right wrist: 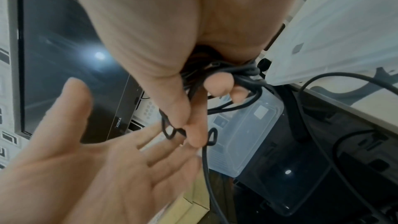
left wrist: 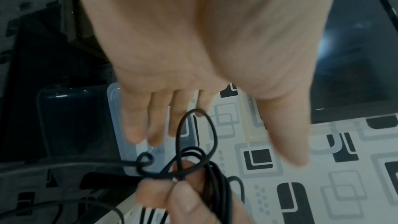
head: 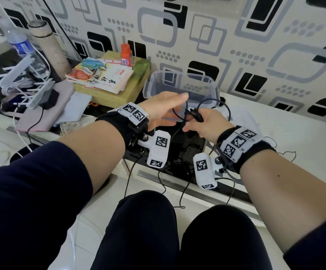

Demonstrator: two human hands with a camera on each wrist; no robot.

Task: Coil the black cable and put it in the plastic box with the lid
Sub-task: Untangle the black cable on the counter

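The right hand [head: 207, 123] has its fingers curled round a bunch of loops of the black cable [head: 192, 114], thumb and forefinger pinching the strands. One loop stands up from the bunch, and a loose length trails down over the front edge of the surface toward the person's knees. The left hand [head: 162, 110] is spread flat, fingers straight, palm turned toward the bundle, just beside it and holding nothing. Both hands hover in front of the clear plastic box [head: 179, 84], which stands open on the dark surface against the patterned wall. Its lid [right wrist: 336, 23] lies on the white surface to the right. A stack of books [head: 101, 75] sits left of the box.
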